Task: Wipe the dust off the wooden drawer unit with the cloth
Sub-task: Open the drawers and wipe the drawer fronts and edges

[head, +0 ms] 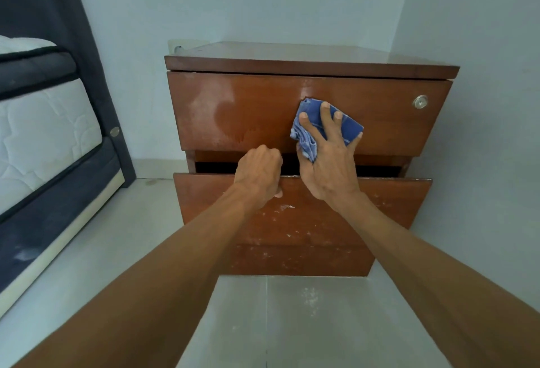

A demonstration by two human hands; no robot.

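A reddish-brown wooden drawer unit (222,110) stands against the pale wall in the corner. Its top drawer front shows a dusty patch at the left and a round metal lock (420,101) at the right. The lower drawer (388,201) is pulled slightly out and carries white specks. My right hand (328,163) presses a crumpled blue cloth (349,128) flat against the top drawer front with spread fingers. My left hand (258,176) is curled over the top edge of the lower drawer, gripping it.
A bed with a white quilted mattress (43,133) and dark base (58,201) stands at the left. A dark curtain (49,2) hangs behind it. Grey tiled floor (292,323) with a dusty patch lies in front of the unit.
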